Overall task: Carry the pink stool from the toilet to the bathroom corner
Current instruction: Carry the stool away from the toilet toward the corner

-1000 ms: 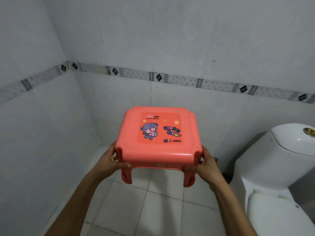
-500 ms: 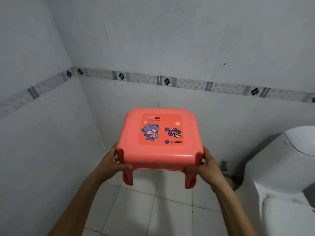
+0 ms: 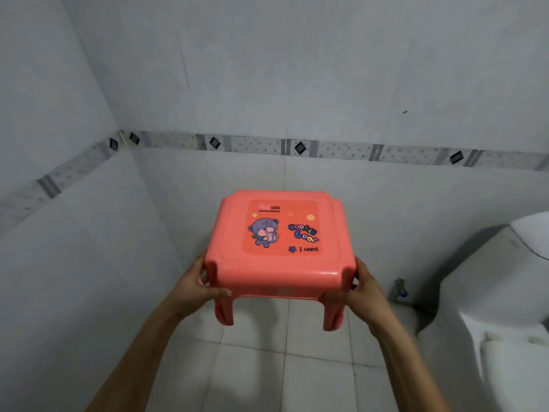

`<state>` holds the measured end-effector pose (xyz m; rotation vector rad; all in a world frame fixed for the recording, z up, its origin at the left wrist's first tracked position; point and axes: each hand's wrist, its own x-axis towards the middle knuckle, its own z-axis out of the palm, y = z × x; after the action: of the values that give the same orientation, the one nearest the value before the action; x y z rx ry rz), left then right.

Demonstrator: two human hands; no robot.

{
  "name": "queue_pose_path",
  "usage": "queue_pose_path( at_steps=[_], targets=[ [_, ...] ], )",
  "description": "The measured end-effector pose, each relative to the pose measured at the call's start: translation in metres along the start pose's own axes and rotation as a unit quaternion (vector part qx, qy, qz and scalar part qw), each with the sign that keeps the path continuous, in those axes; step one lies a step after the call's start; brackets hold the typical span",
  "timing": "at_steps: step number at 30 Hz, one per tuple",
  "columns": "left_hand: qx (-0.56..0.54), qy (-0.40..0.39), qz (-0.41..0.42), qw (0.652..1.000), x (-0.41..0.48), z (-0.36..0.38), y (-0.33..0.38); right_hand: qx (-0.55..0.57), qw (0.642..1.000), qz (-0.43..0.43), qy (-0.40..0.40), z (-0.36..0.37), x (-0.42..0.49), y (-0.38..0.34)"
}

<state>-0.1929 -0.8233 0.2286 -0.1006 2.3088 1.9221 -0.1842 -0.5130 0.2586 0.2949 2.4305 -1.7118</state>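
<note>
A pink plastic stool (image 3: 280, 269) with a bear sticker on its seat hangs upright in the air in front of me, its legs above the floor tiles. My left hand (image 3: 194, 288) grips its left edge, thumb under the front rim. On the opposite side my right hand (image 3: 361, 288) holds the right edge. The white toilet (image 3: 502, 307) stands at the right edge of the view. The corner where the left and back walls meet (image 3: 130, 179) lies ahead to the left.
Grey tiled walls with a patterned border band (image 3: 341, 150) close in on the left and ahead. A small water valve (image 3: 399, 288) sticks out of the back wall beside the toilet. Pale floor tiles (image 3: 252, 367) lie below the stool.
The view has swung left, so the toilet has slid toward the right edge and the wall corner has come further into view. Both hands still hold the stool the same way.
</note>
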Motion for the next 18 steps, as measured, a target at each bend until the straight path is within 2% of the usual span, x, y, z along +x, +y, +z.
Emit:
queue_pose_path(
  at_steps=[8, 18],
  targets=[
    [0.003, -0.032, -0.005, 0.999, 0.017, -0.028, -0.005, 0.004, 1.0, 0.008, 0.028, 0.03, 0.003, 0.001],
    [-0.019, -0.03, -0.006, 0.999, 0.027, -0.022, -0.001, -0.013, 1.0, 0.006, 0.022, 0.022, 0.016, -0.006]
  ],
)
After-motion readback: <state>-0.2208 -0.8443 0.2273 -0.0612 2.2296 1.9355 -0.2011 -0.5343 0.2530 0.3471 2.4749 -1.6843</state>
